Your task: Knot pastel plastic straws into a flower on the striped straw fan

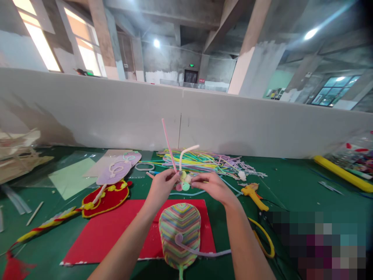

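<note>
A small cluster of pastel coiled discs [185, 186] hangs between my two hands, with a pink strip [169, 144] and a bent white strip [184, 153] rising above it. My left hand [164, 184] pinches the cluster's left side near the base of the strips. At its right side my right hand [211, 186] has thumb and fingers closed on a pale disc. Below them a striped, leaf-shaped piece [180, 229] lies partly on a red board [107, 229]. A lilac strip [210, 254] with a coiled end crosses it.
Behind my hands lies a pile of colored strips [204, 161]. A yellow glue gun [256, 197] is at the right, near a yellow coil [269, 243]. A red decorated piece [107, 198] and green paper [71, 179] are at the left. A white partition [131, 112] stands behind.
</note>
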`<state>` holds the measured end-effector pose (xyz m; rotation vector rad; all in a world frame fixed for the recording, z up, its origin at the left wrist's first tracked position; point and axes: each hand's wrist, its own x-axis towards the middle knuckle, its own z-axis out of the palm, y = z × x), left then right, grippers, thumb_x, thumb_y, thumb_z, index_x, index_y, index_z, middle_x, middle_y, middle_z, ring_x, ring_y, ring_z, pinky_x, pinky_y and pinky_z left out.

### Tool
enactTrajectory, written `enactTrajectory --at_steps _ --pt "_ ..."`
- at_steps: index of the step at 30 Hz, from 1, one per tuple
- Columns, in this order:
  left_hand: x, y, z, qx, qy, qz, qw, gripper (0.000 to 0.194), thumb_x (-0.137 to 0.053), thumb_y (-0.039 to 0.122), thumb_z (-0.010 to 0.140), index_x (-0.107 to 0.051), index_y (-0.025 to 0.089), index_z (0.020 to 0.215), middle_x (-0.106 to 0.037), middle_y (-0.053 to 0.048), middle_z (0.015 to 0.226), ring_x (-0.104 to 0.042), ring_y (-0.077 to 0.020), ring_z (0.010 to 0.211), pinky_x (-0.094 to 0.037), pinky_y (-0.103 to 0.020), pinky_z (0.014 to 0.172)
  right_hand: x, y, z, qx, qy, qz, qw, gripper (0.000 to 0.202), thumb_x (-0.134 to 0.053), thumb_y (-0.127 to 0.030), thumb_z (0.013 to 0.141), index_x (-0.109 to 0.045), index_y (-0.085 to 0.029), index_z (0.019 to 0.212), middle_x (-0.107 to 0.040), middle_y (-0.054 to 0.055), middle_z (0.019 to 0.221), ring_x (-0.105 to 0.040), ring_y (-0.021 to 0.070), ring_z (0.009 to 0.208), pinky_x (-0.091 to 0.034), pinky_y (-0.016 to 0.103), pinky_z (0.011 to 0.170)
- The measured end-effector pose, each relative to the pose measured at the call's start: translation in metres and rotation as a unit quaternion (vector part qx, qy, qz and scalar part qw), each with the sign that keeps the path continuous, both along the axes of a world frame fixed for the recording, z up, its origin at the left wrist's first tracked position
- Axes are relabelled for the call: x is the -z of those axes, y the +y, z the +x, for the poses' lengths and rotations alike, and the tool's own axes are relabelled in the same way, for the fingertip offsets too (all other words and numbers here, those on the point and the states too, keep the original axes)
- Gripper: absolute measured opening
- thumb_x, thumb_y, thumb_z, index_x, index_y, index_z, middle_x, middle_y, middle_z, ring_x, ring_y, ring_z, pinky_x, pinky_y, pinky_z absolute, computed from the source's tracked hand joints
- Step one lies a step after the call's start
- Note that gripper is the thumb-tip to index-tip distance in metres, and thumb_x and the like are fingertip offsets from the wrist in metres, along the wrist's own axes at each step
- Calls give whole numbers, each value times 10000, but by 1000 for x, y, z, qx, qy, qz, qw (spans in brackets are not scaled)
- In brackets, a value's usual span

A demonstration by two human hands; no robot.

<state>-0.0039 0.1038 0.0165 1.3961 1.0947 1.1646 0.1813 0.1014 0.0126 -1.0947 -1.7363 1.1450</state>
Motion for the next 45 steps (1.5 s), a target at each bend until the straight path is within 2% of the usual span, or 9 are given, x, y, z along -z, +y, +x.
enactTrajectory --at_steps 9,17,23,28,33,38,45 --pt "4 1 2 26 -4 -33 999 346 -626 464 646 -609 124 710 -559 8 598 -531 -119 549 -459 -220 502 -7 -2 6 4 -42 -6 999 168 -674 -337 691 -719 -202 782 -705 33 818 -634 202 829 -464 334 805" --pt "13 2 5 116 -79 -106 984 434 -626 546 649 -609 135 787 -587 -2 641 -533 -99 521 -494 -260 573 -7 -2 13 -5 -27 -13 1000 217 -669 -371 697 -717 -203 825 -693 40 859 -628 200 832 -478 328 783" --pt "11 0 5 146 -49 -114 981 414 -614 544 663 -606 133 713 -586 2 609 -501 -85 485 -419 -209 489 -8 -4 21 -54 -76 22 995 152 -619 -315 757 -714 -199 782 -668 29 790 -610 171 791 -461 282 744" --pt "6 -5 5 180 -14 -100 978 403 -575 535 699 -610 133 696 -609 -20 635 -506 -96 484 -442 -246 536 -9 -3 25 -87 -132 44 986 120 -624 -296 754 -723 -233 777 -667 14 768 -589 166 757 -440 276 709" --pt "4 -8 5 225 -13 -109 968 362 -572 493 722 -631 137 699 -624 -28 635 -500 -90 472 -432 -230 503 -12 -5 24 -116 -166 49 978 124 -631 -324 750 -730 -253 773 -662 3 748 -578 172 753 -425 281 705" --pt "3 -9 6 239 -36 -121 963 320 -591 447 723 -652 134 699 -629 -21 627 -517 -91 482 -431 -220 498 -11 -7 24 -115 -179 35 976 130 -632 -335 744 -730 -263 787 -677 0 784 -588 176 762 -419 279 712" --pt "6 -6 1 243 18 -114 963 282 -607 395 722 -695 141 806 -671 -40 720 -540 -97 487 -447 -240 552 -10 -6 26 -114 -191 23 975 132 -619 -308 753 -725 -236 787 -680 4 775 -598 185 765 -425 286 707"
